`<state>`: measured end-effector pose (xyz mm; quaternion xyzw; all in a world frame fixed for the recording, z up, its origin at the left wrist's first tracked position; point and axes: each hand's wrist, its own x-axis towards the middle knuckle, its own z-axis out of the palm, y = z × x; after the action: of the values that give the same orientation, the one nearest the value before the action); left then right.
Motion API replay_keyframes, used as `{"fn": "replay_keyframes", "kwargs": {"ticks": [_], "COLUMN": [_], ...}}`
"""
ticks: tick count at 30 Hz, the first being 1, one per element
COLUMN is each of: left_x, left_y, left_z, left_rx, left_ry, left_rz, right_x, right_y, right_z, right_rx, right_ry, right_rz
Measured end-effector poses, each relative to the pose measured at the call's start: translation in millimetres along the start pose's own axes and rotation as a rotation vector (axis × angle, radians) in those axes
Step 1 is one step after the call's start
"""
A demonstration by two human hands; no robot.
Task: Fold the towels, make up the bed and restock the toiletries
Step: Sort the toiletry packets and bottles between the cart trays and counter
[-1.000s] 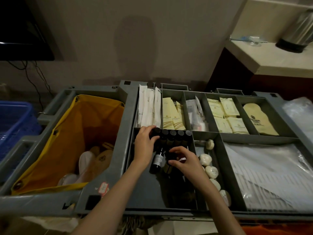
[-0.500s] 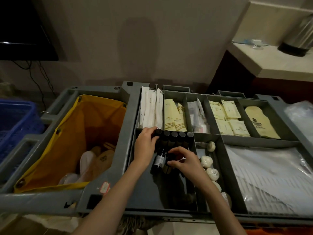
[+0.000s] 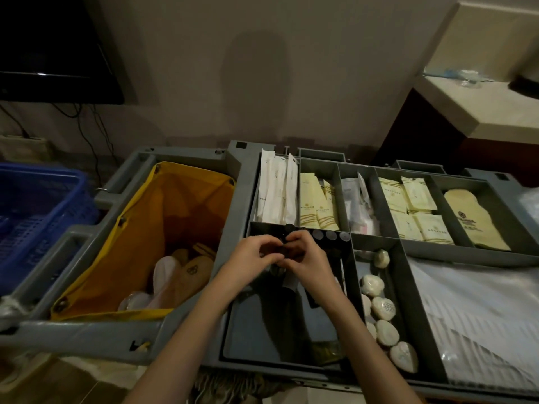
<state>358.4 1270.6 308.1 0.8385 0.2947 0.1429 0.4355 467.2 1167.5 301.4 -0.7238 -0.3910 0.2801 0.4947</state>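
Observation:
A grey housekeeping cart tray (image 3: pixel 379 243) with several compartments fills the view. In its dark middle compartment, small dark toiletry bottles (image 3: pixel 331 235) stand in a row along the far wall. My left hand (image 3: pixel 255 258) and my right hand (image 3: pixel 306 255) meet over that compartment. Both have curled fingers closed round dark bottles, largely hidden by the fingers; one bottle cap (image 3: pixel 289 228) shows above them. A bottle's pale label (image 3: pixel 291 282) shows below my right hand.
Round wrapped soaps (image 3: pixel 372 284) fill the narrow slot to the right. White and cream sachets (image 3: pixel 318 208) fill the far compartments. A yellow laundry bag (image 3: pixel 140 228) holding slippers sits left, a blue basket (image 3: pixel 32 217) beyond it. Clear plastic bags (image 3: pixel 478 310) lie at right.
My hands have come together at the far end of the bottle compartment; the bottle that lay below my left hand is now gathered between them. The camera tilted slightly.

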Motion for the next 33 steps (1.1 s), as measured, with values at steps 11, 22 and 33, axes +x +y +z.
{"fn": "replay_keyframes", "kwargs": {"ticks": [11,22,33], "left_x": [16,41,37], "left_y": [-4,2,-2], "left_z": [-9,-8,-5], "left_rx": [0.138,0.142,0.121], "left_ry": [0.169,0.227,0.158], "left_rz": [-0.030,-0.003,0.013], "right_x": [-4,-3,-8], "right_y": [29,34,30], "right_z": [-9,-11,-12], "right_rx": [-0.561,-0.698,-0.647], "right_ry": [-0.052,-0.029,-0.044], "right_rz": [0.013,0.153,0.152]}}
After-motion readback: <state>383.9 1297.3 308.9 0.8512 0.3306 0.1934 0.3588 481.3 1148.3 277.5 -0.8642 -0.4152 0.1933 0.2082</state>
